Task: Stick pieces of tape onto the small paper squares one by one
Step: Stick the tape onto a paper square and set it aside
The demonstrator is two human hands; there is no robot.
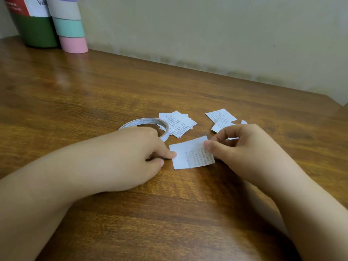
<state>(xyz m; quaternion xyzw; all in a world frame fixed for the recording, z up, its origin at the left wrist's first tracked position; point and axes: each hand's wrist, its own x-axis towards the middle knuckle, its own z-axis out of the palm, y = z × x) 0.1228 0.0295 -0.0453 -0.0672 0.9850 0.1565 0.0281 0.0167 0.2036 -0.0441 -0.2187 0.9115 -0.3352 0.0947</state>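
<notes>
Just below the middle of the frame a small paper square, printed with rows of small text, lies flat on the wooden table between the two hands. It looks thin, light and limp, likely to slide or curl at a careless touch, so it is best pinned at an edge or corner while tape is pressed down. The left hand comes in from the lower left with its fingers curled, one fingertip touching the square's left edge; whether it also holds anything underneath I cannot tell. The right hand, from the lower right, pinches the square's upper right corner between thumb and forefinger. The tape roll, a thin white ring, lies flat just behind the left hand, partly hidden by it. Beyond it sits a stack of paper squares, and a second loose group lies above the right hand.
</notes>
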